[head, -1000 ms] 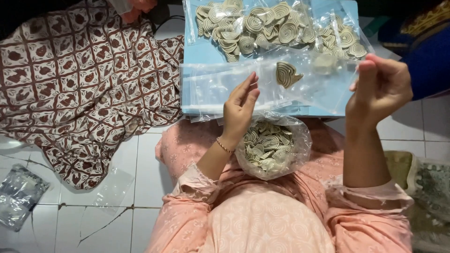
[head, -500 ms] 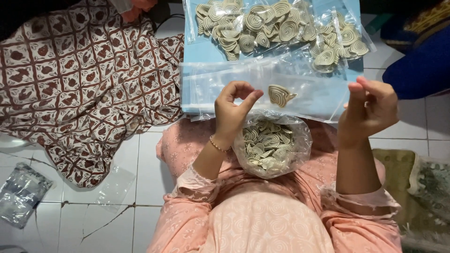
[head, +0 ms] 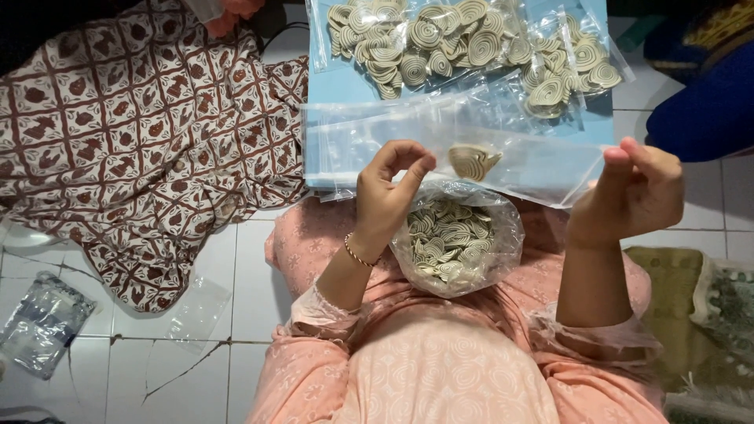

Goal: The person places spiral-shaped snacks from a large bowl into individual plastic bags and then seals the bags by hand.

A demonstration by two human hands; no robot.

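Note:
My left hand (head: 386,195) and my right hand (head: 638,192) hold a long clear plastic sleeve (head: 542,161) stretched between them, each pinching it with thumb and fingers. One beige spiral-patterned piece (head: 473,161) lies inside the sleeve near its middle. Below it, in my lap, an open clear bag (head: 459,239) holds several of the same spiral pieces. I wear pink patterned clothing, with a thin bracelet on my left wrist.
Beyond my hands a light blue board (head: 345,86) carries clear packets filled with spiral pieces (head: 440,35). A brown and white patterned cloth (head: 133,133) covers the tiled floor at left. A crumpled plastic bag (head: 43,322) lies lower left. Dark blue fabric (head: 699,102) is at right.
Both hands have come down and nearer to me with the sleeve. My left fingers have curled from flat into a pinch, and the spiral piece has shifted within the sleeve.

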